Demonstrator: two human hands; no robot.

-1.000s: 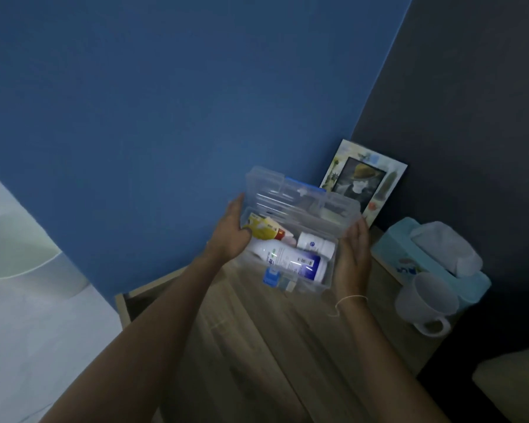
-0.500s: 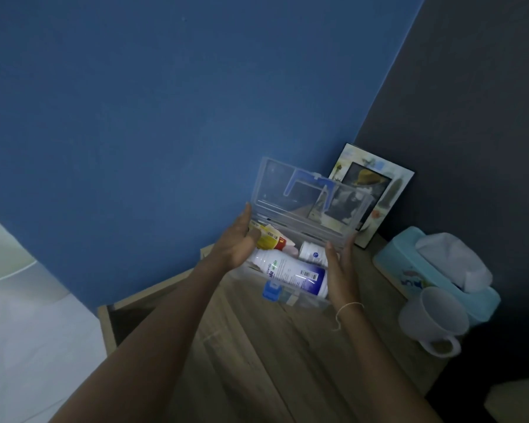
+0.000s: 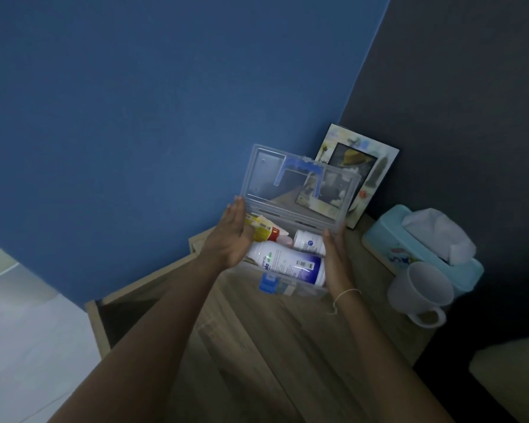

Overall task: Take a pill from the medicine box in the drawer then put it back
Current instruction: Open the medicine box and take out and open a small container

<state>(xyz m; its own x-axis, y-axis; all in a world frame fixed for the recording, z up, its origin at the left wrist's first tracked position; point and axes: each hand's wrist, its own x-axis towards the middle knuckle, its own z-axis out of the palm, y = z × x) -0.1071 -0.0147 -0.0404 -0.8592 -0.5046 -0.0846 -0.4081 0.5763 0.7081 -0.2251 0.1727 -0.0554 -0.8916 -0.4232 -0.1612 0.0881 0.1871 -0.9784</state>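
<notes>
Both hands, left (image 3: pixel 231 239) and right (image 3: pixel 333 264), clasp the open medicine box (image 3: pixel 300 190); inside lie 3 bottles (image 3: pixel 287 264), labels unreadable in the dimness.

The clear medicine box (image 3: pixel 298 190) is showing a blue handle (image 3: pixel 297 170) and blue latch (image 3: pixel 268 284). Inside, a white bottle (image 3: pixel 283 264) is displaying a dark blue label band, beside a yellow tube (image 3: pixel 261 231). A pale turquoise tissue box (image 3: pixel 388 242) is sitting near a white mug (image 3: pixel 420 290) on wood-grain tabletop (image 3: pixel 287 346), against a blue wall (image 3: pixel 165 102).
</notes>
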